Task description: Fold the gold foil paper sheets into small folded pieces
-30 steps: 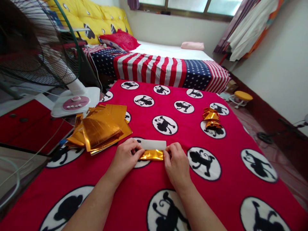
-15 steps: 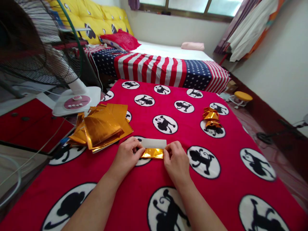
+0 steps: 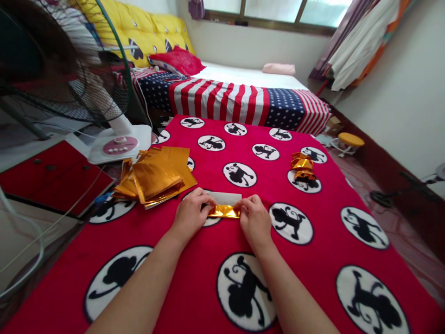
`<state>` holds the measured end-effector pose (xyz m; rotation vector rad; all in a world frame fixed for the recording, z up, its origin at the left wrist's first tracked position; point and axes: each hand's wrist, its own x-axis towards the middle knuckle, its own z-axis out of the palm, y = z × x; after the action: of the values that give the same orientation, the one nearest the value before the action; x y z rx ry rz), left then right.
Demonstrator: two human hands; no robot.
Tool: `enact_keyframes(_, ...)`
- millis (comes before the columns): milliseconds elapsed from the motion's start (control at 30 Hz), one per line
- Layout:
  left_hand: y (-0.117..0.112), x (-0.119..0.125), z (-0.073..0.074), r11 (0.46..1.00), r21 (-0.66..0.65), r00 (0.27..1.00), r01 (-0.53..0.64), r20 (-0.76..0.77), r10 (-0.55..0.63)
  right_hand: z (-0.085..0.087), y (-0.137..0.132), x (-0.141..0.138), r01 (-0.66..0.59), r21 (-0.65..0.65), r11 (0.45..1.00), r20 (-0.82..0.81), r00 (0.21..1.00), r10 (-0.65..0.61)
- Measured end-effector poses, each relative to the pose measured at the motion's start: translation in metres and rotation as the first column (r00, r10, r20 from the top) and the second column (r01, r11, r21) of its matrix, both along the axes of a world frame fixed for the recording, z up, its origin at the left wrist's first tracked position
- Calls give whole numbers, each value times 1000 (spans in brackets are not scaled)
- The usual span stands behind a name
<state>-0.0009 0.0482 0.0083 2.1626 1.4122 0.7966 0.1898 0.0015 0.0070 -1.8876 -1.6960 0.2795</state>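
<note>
A sheet of gold foil paper (image 3: 225, 211) lies on the red cloth, its near part folded over gold side up and its far strip showing the pale back. At the sheet's left end, my left hand (image 3: 193, 211) is closed with thumb and fingers pinching the fold. My right hand (image 3: 255, 218) pinches the right end the same way. Left of my hands is a loose stack of gold foil sheets (image 3: 158, 175). Over on the right sit several folded gold foil pieces (image 3: 303, 166), bunched in a row.
The red cloth with monkey prints (image 3: 194, 297) covers the surface under my hands. A white fan (image 3: 120, 141) stands at the left, beside a red-topped cabinet (image 3: 52, 181). Beyond is a bed with a striped cover (image 3: 225, 99); a yellow stool (image 3: 351, 139) is at the right.
The view has shifted slightly, so the scene sits a little differently in frame. Both hands keep to the ends of the folded sheet; my right fingers have slid slightly inward over its edge.
</note>
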Motion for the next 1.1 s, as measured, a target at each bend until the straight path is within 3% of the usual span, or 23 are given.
enact_keyframes(100,-1,2,3,1000,-20,998,6,-58,-7,1,2,-3,34,-7,999,35,999,-34)
enact_keyframes(233,-5,9,10,997,-33,986,-72,-155,66,5,3,-11,81,-16,997,111,991,-78)
enact_keyframes(467,-12,13,16,995,-54,980,-90,-185,78,5,-4,-22,120,-18,993,175,978,-116)
enact_keyframes(800,-10,5,11,998,-55,984,-33,-175,23,4,-8,-24,122,-50,991,156,981,-113)
enact_keyframes(1100,-5,0,7,995,-95,987,3,-160,-18,3,-7,-6,15,-105,994,22,1000,-12)
